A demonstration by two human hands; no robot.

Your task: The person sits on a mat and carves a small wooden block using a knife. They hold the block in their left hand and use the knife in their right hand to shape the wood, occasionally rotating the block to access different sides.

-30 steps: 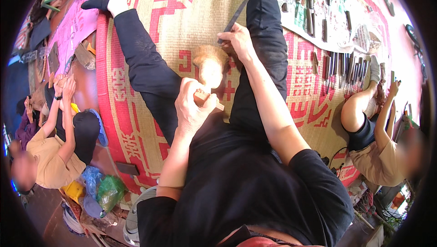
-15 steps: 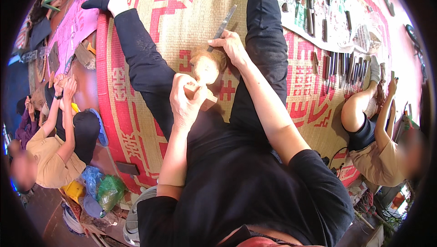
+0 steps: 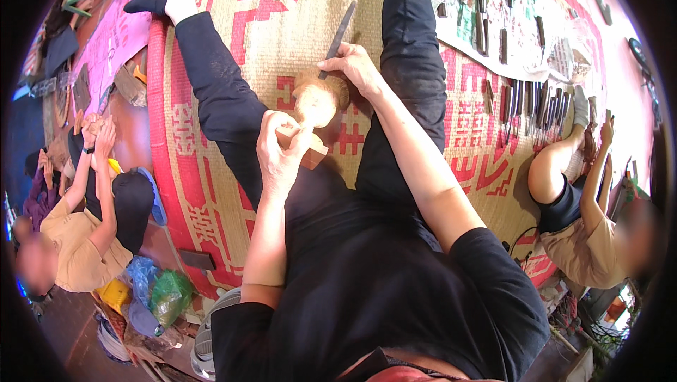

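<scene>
Between my knees is a pale wooden carving (image 3: 315,105), rounded at the top and narrowing to a blocky base (image 3: 312,157). My left hand (image 3: 281,149) is closed around its narrow part, just above the block. A long, flat, dark file (image 3: 341,29) is pinched in the fingers of my right hand (image 3: 355,68). Its far end points away from me; the near end lies at the carving's rounded top. My right palm covers part of the far side of the wood.
A red and straw woven mat (image 3: 233,51) lies under my outstretched legs. Several handled carving tools (image 3: 525,103) rest at the right, more on a white sheet (image 3: 493,58). One person (image 3: 92,241) works at the left, another (image 3: 585,234) at the right. Plastic bags (image 3: 169,294) lie lower left.
The file has shifted a little left and nearer to me, along with my right hand. My left hand and the carving's base have moved slightly left.
</scene>
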